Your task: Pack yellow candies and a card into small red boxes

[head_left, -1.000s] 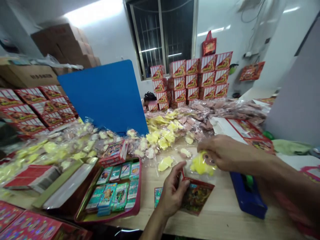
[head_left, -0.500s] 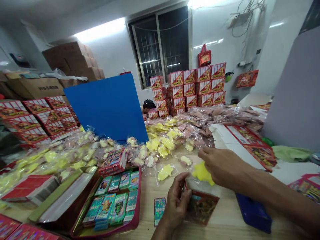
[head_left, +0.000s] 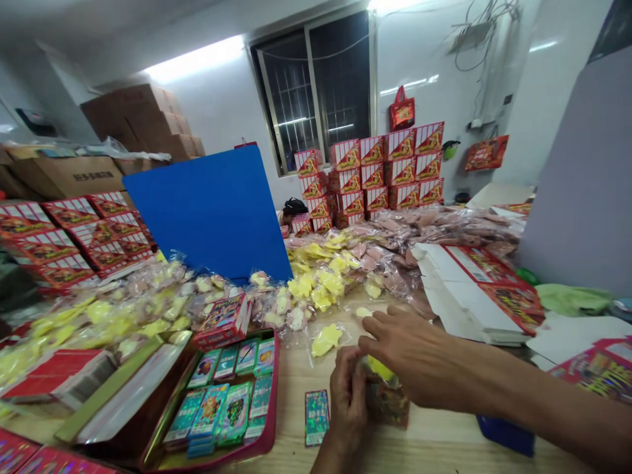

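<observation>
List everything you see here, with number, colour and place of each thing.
blue board: one, blue, upright mid-table
stacked boxes: many, red and white, by back wall
cardboard cartons: several, brown, upper left
bagged soft pieces: many, yellow and pink, across table
tray: one, red-rimmed, front left
card packs: many, mixed colours, in tray
loose card pack: one, teal, beside left hand
packet: one, red, under both hands
left hand: one, holding the packet
right hand: one, just above the packet

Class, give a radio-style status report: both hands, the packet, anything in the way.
Left hand pinching red printed packet, yellow soft toy in its mouth. Right hand above it. Small teal printed card alongside.
</observation>
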`<state>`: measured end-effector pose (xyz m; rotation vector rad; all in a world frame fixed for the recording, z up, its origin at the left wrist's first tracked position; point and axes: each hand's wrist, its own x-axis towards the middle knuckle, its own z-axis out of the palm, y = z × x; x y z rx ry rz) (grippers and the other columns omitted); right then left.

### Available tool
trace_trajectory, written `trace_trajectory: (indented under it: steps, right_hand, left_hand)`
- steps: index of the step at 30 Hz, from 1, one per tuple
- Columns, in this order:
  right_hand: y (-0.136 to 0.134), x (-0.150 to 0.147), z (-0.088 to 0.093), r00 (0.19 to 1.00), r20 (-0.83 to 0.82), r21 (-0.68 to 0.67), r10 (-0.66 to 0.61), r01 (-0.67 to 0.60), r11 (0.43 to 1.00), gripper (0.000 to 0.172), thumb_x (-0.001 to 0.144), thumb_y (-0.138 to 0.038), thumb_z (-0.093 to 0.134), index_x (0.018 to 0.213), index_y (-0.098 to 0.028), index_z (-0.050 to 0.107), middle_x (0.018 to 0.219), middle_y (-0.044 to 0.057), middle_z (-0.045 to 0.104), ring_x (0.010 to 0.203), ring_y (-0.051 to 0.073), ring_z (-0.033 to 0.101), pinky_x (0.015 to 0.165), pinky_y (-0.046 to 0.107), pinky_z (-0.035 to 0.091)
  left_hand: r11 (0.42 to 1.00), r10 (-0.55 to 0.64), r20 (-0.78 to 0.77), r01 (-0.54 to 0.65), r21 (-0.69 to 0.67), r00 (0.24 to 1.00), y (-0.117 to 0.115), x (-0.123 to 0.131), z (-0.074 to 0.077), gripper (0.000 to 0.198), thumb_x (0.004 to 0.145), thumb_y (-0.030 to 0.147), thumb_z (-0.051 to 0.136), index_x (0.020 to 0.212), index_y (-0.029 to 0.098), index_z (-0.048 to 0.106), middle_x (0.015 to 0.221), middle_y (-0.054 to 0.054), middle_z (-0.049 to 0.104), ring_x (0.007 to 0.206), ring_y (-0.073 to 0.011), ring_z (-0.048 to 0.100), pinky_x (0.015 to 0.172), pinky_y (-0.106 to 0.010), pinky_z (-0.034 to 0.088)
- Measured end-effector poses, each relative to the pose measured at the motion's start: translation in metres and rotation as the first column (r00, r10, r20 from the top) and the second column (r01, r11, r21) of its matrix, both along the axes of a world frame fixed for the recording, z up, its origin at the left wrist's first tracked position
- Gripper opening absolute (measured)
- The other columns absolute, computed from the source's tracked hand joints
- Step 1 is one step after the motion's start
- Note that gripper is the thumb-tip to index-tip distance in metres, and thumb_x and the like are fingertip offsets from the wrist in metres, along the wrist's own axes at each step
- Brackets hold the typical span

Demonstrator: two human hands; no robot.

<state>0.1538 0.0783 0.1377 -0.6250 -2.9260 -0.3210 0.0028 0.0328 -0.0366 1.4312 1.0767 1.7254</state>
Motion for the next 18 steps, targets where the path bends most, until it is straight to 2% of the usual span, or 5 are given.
trace_trajectory:
  steps: [4, 7, 9, 12, 18]
  right_hand:
    - [-0.006, -0.005, -0.001, 0.995, 0.055, 0.041, 0.079, -0.082, 0.996, 0.023, 0.081, -0.007, 0.062, 0.102, -0.015, 0.067, 0.097, 0.010, 0.066, 0.087, 0.026, 0.060, 0.074, 0.037, 0.045]
    - [-0.006, -0.005, -0.002, 0.986, 0.147, -0.123, 0.083, -0.065, 0.990, 0.029, 0.075, -0.007, 0.067, 0.103, -0.015, 0.067, 0.097, 0.009, 0.067, 0.084, 0.024, 0.061, 0.072, 0.034, 0.044]
    - [-0.002, -0.004, -0.005, 0.993, 0.120, -0.113, -0.002, 0.015, 0.994, 0.028, 0.075, -0.009, 0.068, 0.103, -0.014, 0.067, 0.095, 0.009, 0.067, 0.083, 0.024, 0.060, 0.070, 0.033, 0.044]
    - [0.001, -0.005, -0.009, 0.993, 0.027, 0.045, -0.112, 0.111, 0.993, 0.022, 0.080, -0.014, 0.066, 0.102, -0.013, 0.068, 0.095, 0.012, 0.066, 0.084, 0.027, 0.060, 0.070, 0.036, 0.043]
    - [0.002, -0.007, 0.006, 0.980, 0.160, -0.047, 0.116, -0.110, 0.993, 0.012, 0.086, -0.022, 0.068, 0.097, -0.016, 0.069, 0.096, 0.009, 0.066, 0.087, 0.025, 0.060, 0.076, 0.037, 0.043]
  left_hand:
    - [0.991, -0.123, 0.066, 0.126, -0.033, 0.990, 0.002, 0.000, 0.007, 0.038, 0.097, 0.050, 0.057, 0.121, 0.022, 0.067, 0.121, -0.009, 0.066, 0.118, -0.0272, 0.058, 0.105, -0.038, 0.045]
    - [0.993, -0.105, 0.221, 0.114, -0.031, 0.970, 0.002, 0.001, 0.007, 0.037, 0.094, 0.051, 0.062, 0.116, 0.023, 0.069, 0.114, -0.007, 0.068, 0.111, -0.0257, 0.060, 0.099, -0.035, 0.048]
    - [0.997, -0.063, 0.248, 0.073, -0.033, 0.967, 0.002, 0.002, 0.006, 0.039, 0.092, 0.053, 0.063, 0.115, 0.023, 0.070, 0.115, -0.006, 0.067, 0.111, -0.0256, 0.060, 0.098, -0.034, 0.049]
    - [0.997, -0.055, 0.145, 0.061, -0.038, 0.988, 0.003, 0.004, 0.005, 0.042, 0.093, 0.055, 0.061, 0.118, 0.022, 0.069, 0.118, -0.008, 0.065, 0.114, -0.0270, 0.058, 0.100, -0.036, 0.048]
    - [0.994, -0.060, 0.011, 0.060, -0.090, 0.998, 0.007, 0.009, 0.006, 0.047, 0.090, 0.060, 0.063, 0.116, 0.022, 0.065, 0.114, -0.011, 0.065, 0.110, -0.0287, 0.057, 0.101, -0.040, 0.046]
